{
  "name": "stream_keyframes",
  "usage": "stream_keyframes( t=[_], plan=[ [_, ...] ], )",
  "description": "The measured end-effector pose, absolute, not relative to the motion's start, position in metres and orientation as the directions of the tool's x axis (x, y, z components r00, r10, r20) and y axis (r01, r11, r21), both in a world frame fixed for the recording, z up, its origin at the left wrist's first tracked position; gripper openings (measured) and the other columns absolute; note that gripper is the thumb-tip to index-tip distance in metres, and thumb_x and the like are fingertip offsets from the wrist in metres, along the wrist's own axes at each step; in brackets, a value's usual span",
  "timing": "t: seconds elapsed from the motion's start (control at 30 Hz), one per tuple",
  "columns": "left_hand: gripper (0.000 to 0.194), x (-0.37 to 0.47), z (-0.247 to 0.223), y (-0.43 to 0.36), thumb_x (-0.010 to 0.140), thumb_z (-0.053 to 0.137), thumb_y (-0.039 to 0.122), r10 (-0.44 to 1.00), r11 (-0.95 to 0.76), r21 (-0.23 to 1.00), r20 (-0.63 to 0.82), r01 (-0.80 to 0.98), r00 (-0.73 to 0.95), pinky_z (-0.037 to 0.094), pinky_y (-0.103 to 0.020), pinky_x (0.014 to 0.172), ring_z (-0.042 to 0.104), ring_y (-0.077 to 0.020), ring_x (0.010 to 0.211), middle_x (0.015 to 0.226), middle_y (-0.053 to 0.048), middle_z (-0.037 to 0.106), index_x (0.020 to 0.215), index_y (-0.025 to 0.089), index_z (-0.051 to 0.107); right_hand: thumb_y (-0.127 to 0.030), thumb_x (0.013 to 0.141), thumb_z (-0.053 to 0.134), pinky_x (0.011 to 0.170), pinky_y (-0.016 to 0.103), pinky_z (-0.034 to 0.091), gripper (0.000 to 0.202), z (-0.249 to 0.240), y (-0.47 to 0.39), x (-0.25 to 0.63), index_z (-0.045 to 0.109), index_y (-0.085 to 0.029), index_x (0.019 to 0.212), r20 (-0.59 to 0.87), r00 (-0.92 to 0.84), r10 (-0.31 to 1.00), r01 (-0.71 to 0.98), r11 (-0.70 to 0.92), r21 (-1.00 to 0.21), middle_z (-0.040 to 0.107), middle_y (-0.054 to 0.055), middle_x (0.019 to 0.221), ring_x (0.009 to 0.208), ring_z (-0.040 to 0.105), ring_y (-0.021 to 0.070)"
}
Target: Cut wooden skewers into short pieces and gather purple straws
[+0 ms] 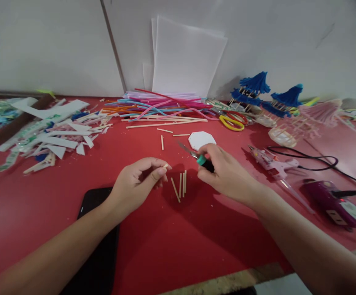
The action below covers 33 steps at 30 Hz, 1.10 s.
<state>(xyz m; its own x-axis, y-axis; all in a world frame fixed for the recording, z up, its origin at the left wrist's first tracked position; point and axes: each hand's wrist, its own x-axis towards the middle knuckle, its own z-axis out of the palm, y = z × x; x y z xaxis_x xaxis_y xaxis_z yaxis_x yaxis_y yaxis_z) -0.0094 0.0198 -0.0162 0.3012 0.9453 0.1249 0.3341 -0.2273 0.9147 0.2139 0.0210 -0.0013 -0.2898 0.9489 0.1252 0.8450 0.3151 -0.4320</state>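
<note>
Pale wooden sticks (180, 185) — short, thin, straight, lying loose

Seen from the short loose sticks (180, 184), bare red tabletop (178, 250) leaves a broad way through at 6 o'clock, flanked by a flat black object (99, 258) at 8. A smaller gap opens at 10, short of the scrap pile (57, 137). The white octagon (198, 140) blocks 1 o'clock, pipe cleaners (168, 104) bar 12, and the glue gun (268, 160) obstructs 3.

Short sticks (180, 185) lie before the octagonal piece (201, 140)
</note>
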Motion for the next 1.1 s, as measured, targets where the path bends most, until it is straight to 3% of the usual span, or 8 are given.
stream_keyframes(
  t=[0.1, 0.2, 0.4, 1.1],
  plan=[
    [0.017, -0.009, -0.017, 0.019, 0.086, 0.048, 0.027, 0.928, -0.263, 0.899, 0.136, 0.351, 0.347, 0.044, -0.019, 0.052, 0.054, -0.0089, 0.053, 0.066, 0.001, 0.063, 0.087, 0.018, 0.063, -0.02, 0.083, 0.042, 0.064, 0.024, 0.037, 0.023, 0.001, 0.012, 0.205, 0.044, -0.017, 0.106, 0.224, -0.365, 0.903, 0.721, 0.427, -0.546, 0.057, 0.004, 0.086, 0.072, 0.053, 0.0137],
    [0.015, -0.009, -0.016, 0.019, 0.085, 0.048, 0.02, 0.894, -0.361, 0.855, 0.205, 0.371, 0.398, 0.045, -0.02, 0.059, 0.057, -0.01, 0.062, 0.069, 0.0, 0.064, 0.081, 0.018, 0.062, -0.032, 0.09, 0.039, 0.06, 0.023, 0.034, 0.017, 0.002, 0.004, 0.196, 0.048, -0.018, 0.094, 0.194, -0.496, 0.847, 0.64, 0.507, -0.578, 0.057, 0.002, 0.081, 0.067, 0.05, 0.0122],
    [0.02, -0.011, -0.016, 0.019, 0.078, 0.043, 0.006, 0.847, -0.404, 0.87, 0.238, 0.283, 0.476, 0.044, -0.02, 0.063, 0.058, -0.01, 0.066, 0.076, 0.0, 0.065, 0.082, 0.017, 0.059, -0.046, 0.091, 0.036, 0.053, 0.023, 0.028, 0.032, -0.003, 0.001, 0.183, 0.047, -0.018, 0.079, 0.223, -0.536, 0.814, 0.649, 0.567, -0.507, 0.054, 0.002, 0.074, 0.06, 0.045, 0.0112],
    [0.02, -0.011, -0.014, 0.02, 0.075, 0.045, 0.003, 0.82, -0.447, 0.853, 0.272, 0.268, 0.503, 0.044, -0.019, 0.061, 0.058, -0.0098, 0.066, 0.078, -0.001, 0.065, 0.078, 0.017, 0.059, -0.045, 0.09, 0.038, 0.052, 0.022, 0.023, 0.032, -0.003, -0.001, 0.181, 0.047, -0.017, 0.077, 0.256, -0.538, 0.803, 0.63, 0.585, -0.512, 0.05, 0.0, 0.07, 0.059, 0.041, 0.0094]
  ],
)
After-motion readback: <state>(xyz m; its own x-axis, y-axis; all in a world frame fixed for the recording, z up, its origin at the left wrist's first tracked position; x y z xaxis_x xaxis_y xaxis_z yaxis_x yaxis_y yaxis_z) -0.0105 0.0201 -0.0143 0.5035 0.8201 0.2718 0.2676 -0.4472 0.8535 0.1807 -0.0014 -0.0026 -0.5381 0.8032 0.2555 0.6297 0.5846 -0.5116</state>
